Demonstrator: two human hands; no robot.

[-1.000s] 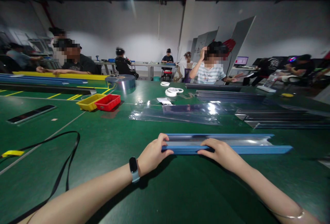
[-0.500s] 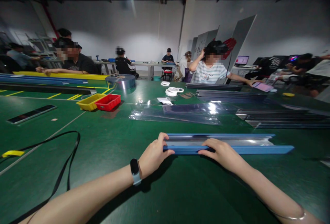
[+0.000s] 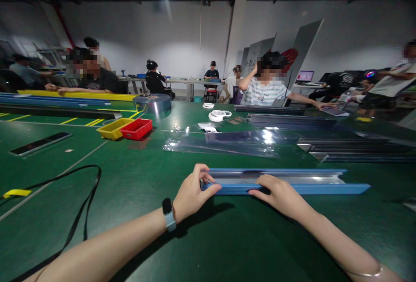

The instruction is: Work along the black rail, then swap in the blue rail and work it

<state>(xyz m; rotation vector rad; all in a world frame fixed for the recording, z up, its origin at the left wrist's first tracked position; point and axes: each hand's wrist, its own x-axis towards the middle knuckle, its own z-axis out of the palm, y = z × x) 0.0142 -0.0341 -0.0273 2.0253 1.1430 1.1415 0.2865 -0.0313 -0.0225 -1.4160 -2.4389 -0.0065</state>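
A blue U-shaped channel profile (image 3: 328, 189) with a shiny inner face lies lengthwise across the green table (image 3: 247, 238), its trough facing up. At its left end, my left hand (image 3: 191, 193) is closed round it, thumb along the front wall and fingers curled over the end. My right hand (image 3: 279, 193) grips the front wall near the middle, with the thumb outside and fingers reaching into the trough. Clear plastic strips (image 3: 224, 147) lie flat just beyond the profile.
Yellow (image 3: 112, 131) and red bins (image 3: 138, 131), a phone (image 3: 40, 143) and a black strap (image 3: 92, 195) lie left. White rings (image 3: 216, 116) and a clear roll (image 3: 156, 103) sit farther back. Dark profiles (image 3: 354, 147) are at right. Several people sit around the room.
My left hand has shifted slightly left and up at the profile's end. The right hand and profile barely move. In the background, a person at the far right has come more into view.
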